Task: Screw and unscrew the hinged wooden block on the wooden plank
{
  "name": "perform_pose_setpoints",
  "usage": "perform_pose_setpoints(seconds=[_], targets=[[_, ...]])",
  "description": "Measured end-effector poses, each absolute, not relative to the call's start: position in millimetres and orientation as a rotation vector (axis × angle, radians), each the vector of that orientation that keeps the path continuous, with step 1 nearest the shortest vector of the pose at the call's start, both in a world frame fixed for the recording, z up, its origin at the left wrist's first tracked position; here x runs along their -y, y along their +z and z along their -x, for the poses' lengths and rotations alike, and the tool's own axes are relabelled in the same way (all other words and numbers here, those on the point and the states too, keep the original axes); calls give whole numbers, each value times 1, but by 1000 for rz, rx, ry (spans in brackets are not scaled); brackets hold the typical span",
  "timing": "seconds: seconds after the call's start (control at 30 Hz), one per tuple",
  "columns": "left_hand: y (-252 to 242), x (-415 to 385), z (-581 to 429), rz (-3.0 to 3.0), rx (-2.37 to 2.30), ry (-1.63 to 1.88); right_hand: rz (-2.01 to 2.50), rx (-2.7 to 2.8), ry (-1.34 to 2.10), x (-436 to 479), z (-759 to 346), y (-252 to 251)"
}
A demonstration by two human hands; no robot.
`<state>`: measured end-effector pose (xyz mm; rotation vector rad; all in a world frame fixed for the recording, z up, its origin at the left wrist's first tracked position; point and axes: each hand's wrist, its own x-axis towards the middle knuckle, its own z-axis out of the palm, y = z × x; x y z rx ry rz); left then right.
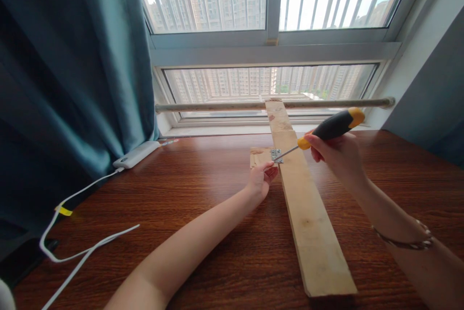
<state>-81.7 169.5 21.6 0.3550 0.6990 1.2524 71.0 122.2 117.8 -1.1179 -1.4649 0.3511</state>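
Observation:
My right hand (332, 153) is closed round a screwdriver (331, 125) with a black and yellow handle. Its thin metal shaft slants down to the left and meets a metal hinge (277, 153). The hinge lies across a long pale wooden board (308, 213) and a short wooden block (258, 156) on the board's left. My left hand (261, 180) is at the near edge of the block, its fingers pinched close to the screwdriver tip and hinge. What those fingers grip is partly hidden, and I cannot make out a screw there.
A brown wood-grain table (203, 174) bears the work. A white power strip (136, 154) and white cable (83, 251) lie at the left, beside a blue curtain (79, 58). A horizontal rail (217, 106) runs before the window, at the board's far end.

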Motion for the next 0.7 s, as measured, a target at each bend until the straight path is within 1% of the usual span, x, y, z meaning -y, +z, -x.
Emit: perform_pose_setpoints(seconds=[0.1, 0.27, 0.4, 0.7], targets=[[23, -169, 82, -355, -697, 1254, 1143, 1498, 396, -121, -70, 119], [24, -169, 81, -356, -689, 1255, 1063, 1335, 419, -114, -66, 127], [24, -169, 81, -352, -690, 1257, 1067, 1321, 429, -115, -68, 128], [23, -169, 82, -365, -689, 1260, 1153, 1384, 345, -121, -71, 121]])
